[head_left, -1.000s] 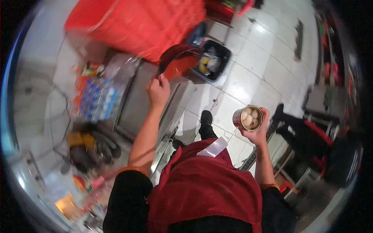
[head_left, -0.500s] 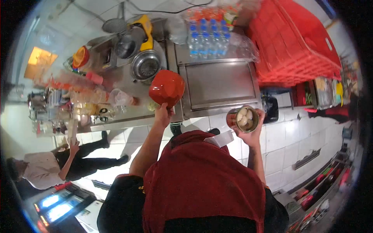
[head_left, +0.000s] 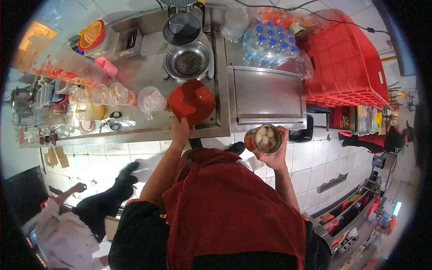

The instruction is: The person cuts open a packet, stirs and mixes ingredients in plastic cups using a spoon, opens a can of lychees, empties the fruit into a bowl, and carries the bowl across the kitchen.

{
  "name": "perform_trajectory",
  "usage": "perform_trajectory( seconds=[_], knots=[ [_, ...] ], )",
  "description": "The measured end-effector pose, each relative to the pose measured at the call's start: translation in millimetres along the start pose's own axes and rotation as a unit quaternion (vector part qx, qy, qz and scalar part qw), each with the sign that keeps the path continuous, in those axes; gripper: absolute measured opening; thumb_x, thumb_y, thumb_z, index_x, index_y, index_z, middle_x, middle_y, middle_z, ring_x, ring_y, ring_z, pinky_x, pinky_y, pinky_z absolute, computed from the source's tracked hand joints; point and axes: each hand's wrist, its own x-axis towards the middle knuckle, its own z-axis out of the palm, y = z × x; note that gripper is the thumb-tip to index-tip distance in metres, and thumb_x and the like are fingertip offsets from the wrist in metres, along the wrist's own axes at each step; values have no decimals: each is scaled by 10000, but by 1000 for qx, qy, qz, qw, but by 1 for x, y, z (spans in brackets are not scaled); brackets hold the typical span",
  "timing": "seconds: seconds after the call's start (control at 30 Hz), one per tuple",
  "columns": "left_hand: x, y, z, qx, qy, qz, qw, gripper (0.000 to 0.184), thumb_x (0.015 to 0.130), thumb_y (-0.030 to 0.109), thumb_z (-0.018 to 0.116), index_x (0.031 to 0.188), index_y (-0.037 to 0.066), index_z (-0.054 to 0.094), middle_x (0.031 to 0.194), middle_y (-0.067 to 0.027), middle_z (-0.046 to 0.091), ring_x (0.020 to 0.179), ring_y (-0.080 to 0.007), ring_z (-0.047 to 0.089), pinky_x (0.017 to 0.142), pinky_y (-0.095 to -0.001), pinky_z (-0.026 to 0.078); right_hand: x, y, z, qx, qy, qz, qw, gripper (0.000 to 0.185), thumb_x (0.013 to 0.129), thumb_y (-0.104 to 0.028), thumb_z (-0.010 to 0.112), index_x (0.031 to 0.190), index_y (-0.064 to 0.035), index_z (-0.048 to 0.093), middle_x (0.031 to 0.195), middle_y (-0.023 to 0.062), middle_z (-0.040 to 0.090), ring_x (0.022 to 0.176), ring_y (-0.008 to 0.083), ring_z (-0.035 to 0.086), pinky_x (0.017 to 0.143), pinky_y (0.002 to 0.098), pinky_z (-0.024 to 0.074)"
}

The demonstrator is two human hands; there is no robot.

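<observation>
My left hand point(head_left: 180, 130) is closed on the near edge of a red-orange bowl point(head_left: 192, 102), which is over the front of the steel counter. Just beyond the bowl stands a round metal basin point(head_left: 187, 60). My right hand point(head_left: 275, 153) is wrapped round an open can point(head_left: 263, 139) with several pale round pieces inside, held in front of the counter edge. A clear plastic cup point(head_left: 151, 99) stands left of the bowl.
Bottles with blue caps point(head_left: 270, 44) stand at the back of the counter, beside a large red crate point(head_left: 344, 65). Scissors point(head_left: 112, 120) lie at the left front. A person in a light shirt point(head_left: 65, 234) is at the lower left. A black bin point(head_left: 300, 134) is below the counter.
The view has turned from the floor and bin toward the counter. The bowl and can are now nearer the counter, still in my hands. The other person has moved closer at the lower left.
</observation>
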Motion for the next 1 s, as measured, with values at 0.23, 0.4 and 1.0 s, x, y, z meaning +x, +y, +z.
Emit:
perform_trajectory(
  seconds=[0.23, 0.4, 1.0],
  knots=[
    [11, -29, -6, 22, -119, -28, 992, 228, 961, 116, 499, 1011, -77, 610, 873, -170, 705, 634, -214, 694, 552, -341, 582, 10, 26, 56, 48, 6, 65, 997, 938, 628, -223, 936, 1301, -32, 313, 1216, 156, 495, 1122, 237, 563, 987, 383, 487],
    [11, -8, -17, 9, -237, -107, 966, 340, 1016, 220, 557, 1215, -55, 567, 1079, -126, 683, 836, -194, 709, 702, -329, 608, 23, 46, 83, -33, -43, 54, 997, 936, 641, -234, 924, 1309, -20, 304, 1205, 169, 530, 1148, 243, 570, 982, 381, 495],
    [13, -8, -18, 62, -223, -39, 972, 229, 999, 93, 470, 997, -86, 613, 794, -151, 709, 650, -202, 714, 609, -337, 608, 49, 35, 129, -252, -99, 132, 954, 917, 648, -268, 920, 1299, 3, 334, 1142, 232, 623, 1063, 328, 665, 901, 408, 545]
  ],
)
